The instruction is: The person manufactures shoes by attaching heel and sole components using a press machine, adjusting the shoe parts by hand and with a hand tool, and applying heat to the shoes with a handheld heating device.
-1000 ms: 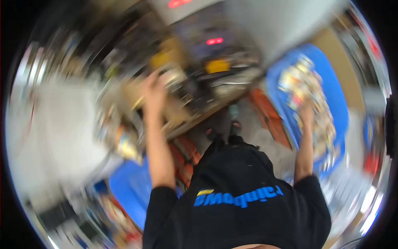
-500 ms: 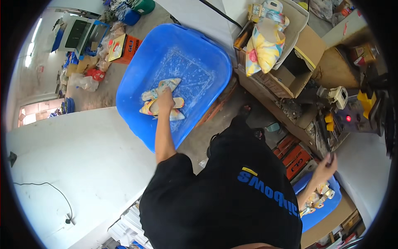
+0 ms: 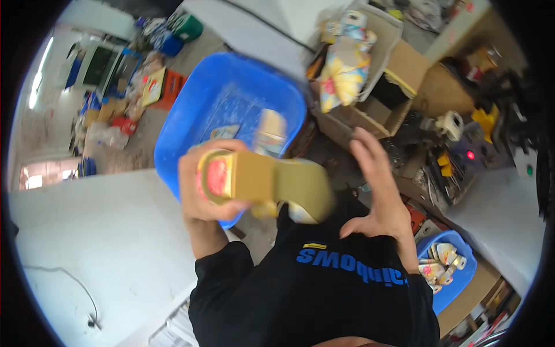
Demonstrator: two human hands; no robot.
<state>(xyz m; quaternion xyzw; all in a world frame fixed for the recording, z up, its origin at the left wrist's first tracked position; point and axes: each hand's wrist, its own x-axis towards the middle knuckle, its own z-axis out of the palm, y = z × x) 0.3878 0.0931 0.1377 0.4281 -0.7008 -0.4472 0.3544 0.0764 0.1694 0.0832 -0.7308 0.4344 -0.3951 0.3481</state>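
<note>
My left hand [image 3: 193, 185] is wrapped round a high-heeled shoe [image 3: 260, 176] with a yellowish sole and heel turned up toward me. Motion smears its toe end. My right hand [image 3: 384, 205] is raised to the right of the shoe, apart from it, fingers spread and holding nothing. Behind the left hand stands a big blue tub [image 3: 165, 141]; a patterned shoe [image 3: 224, 132] shows inside it. A blurred beige and patterned piece [image 3: 270, 132] appears over the tub; I cannot tell if it lies there or is held.
Flowered shoes [image 3: 344, 75] sit on an open carton [image 3: 399, 92] at the far right. At the right stands a machine with a red light [image 3: 470, 155]. A smaller blue bin [image 3: 448, 295] holds several shoes by my right side. A white surface [image 3: 110, 231] spans the left.
My left hand has come up out of the tub toward me with a shoe in it. My right hand has moved from above the small bin to the middle, fingers now spread.
</note>
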